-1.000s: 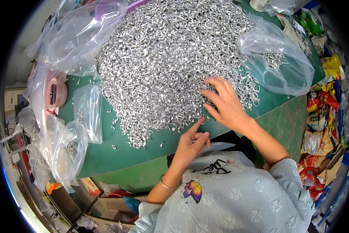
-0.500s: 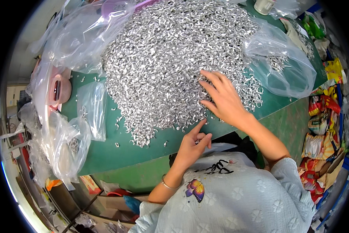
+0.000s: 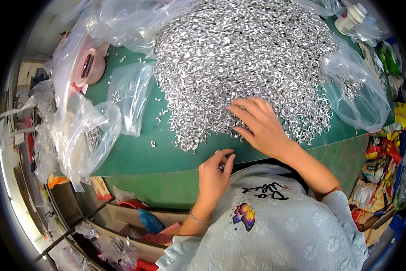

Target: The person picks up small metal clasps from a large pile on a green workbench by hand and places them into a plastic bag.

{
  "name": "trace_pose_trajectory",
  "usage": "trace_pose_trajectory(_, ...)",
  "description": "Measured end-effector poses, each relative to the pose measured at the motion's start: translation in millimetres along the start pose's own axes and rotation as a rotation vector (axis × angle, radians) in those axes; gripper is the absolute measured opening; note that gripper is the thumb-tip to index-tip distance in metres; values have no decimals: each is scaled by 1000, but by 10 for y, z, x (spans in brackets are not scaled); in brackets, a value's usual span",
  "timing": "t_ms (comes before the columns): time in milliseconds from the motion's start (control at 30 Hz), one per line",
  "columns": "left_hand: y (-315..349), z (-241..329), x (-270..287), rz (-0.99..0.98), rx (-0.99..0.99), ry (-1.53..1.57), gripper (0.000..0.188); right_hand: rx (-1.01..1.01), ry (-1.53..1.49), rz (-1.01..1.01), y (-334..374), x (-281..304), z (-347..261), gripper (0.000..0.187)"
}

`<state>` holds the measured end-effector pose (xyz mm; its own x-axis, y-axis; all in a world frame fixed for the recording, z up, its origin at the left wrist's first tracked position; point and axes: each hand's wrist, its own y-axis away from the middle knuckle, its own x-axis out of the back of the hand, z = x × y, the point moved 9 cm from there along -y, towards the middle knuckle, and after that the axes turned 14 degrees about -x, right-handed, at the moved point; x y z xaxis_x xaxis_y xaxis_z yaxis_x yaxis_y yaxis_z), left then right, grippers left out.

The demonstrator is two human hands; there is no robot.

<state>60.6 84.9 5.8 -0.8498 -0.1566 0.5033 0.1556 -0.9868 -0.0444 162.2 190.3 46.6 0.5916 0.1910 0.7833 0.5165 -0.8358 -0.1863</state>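
A large pile of small silver crescent-shaped metal pieces [image 3: 239, 54] covers much of the green table [image 3: 167, 158]. My right hand [image 3: 264, 128] rests on the near edge of the pile, fingers stretched forward and thumb apart. Just off the table's front edge, closer to my body, my left hand [image 3: 213, 176] is curled with the thumb and index finger near each other. A few silver pieces [image 3: 221, 167] glint inside its curled fingers; how many cannot be made out.
At the left lie clear plastic bags [image 3: 92, 140], a flat clear bag [image 3: 133, 106] and a pink container [image 3: 92, 67]. To the right are another bag holding metal pieces [image 3: 354, 90] and a white bottle [image 3: 350, 19]. Colourful packages [image 3: 375, 180] line the far right; shelves sit below left.
The whole view has shifted. My left hand has drawn back from the pile's edge, its index finger bending from pointing to curled. My right hand stays at the pile with its fingers slightly closer together.
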Motion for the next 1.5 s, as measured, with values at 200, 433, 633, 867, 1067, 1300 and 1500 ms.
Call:
trace_pose_trajectory(200, 18, -135, 181, 24, -37, -331, 14, -57, 166, 189, -239, -218, -43, 13)
trace_pose_trajectory(433, -255, -231, 395, 234, -47, -237, 9, -66, -72, 291, -105, 8, 80, 12)
trace_pose_trajectory(633, -187, -427, -83, -6, 221, 772, 24, -145, -70, 246, -69, 237, 78, 11)
trace_pose_trajectory(867, -63, -370, -388, -47, 585, 1398, 38, -357, -507, -347, 91, -193, -126, 7)
trace_pose_trajectory(1067, 114, -457, -354, -79, 567, 1422, 30, -172, -333, -149, -79, -226, -154, 22)
trace_pose_trajectory(1300, 193, -534, 84, 118, 472, 1273, 22, 238, 184, -262, -8, -718, -514, 36)
trace_pose_trajectory(1500, 298, -628, 54, 70, 474, 1291, 20, 253, 219, -167, 56, -552, -232, 23)
